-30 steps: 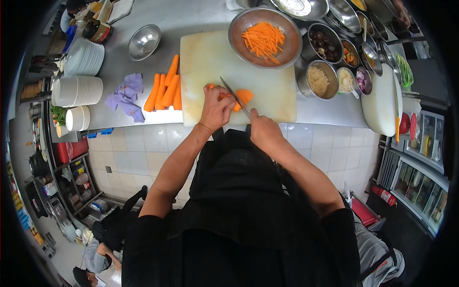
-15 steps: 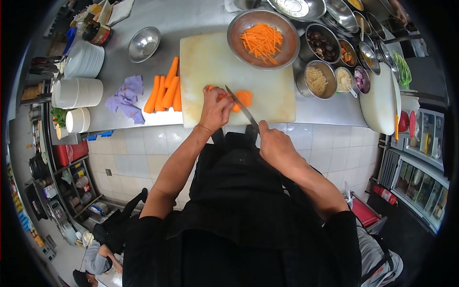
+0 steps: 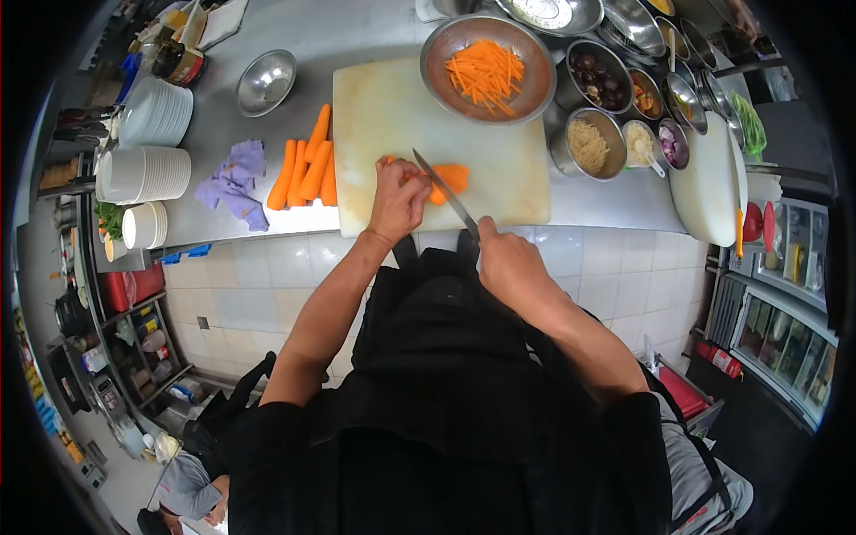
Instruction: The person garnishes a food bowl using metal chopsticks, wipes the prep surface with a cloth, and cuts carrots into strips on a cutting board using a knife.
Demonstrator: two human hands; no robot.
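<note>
My left hand (image 3: 399, 198) is closed on a carrot (image 3: 389, 160), most of it hidden under curled fingers. In my right hand (image 3: 513, 266) is the handle of a kitchen knife (image 3: 456, 205). Its blade slants up and left, close beside the left fingertips. Cut carrot slices (image 3: 455, 181) lie overlapping just right of the blade. All this is on a pale cutting board (image 3: 374, 107). Several whole peeled carrots (image 3: 313, 176) rest to the board's left. A steel bowl (image 3: 437, 89) holding carrot strips (image 3: 484, 76) stands on the board's far right corner.
A purple cloth (image 3: 234, 183) and a small steel bowl (image 3: 267, 83) sit on the left counter. Stacked white bowls (image 3: 147, 174) stand farther left. To the right are metal containers of ingredients (image 3: 589, 147) and another board (image 3: 704, 192). A person (image 3: 187, 481) is at lower left.
The knife's tip has shifted slightly left and away from me, with my right hand following. The slices beside the blade are spread a little differently. My left hand keeps its grip.
</note>
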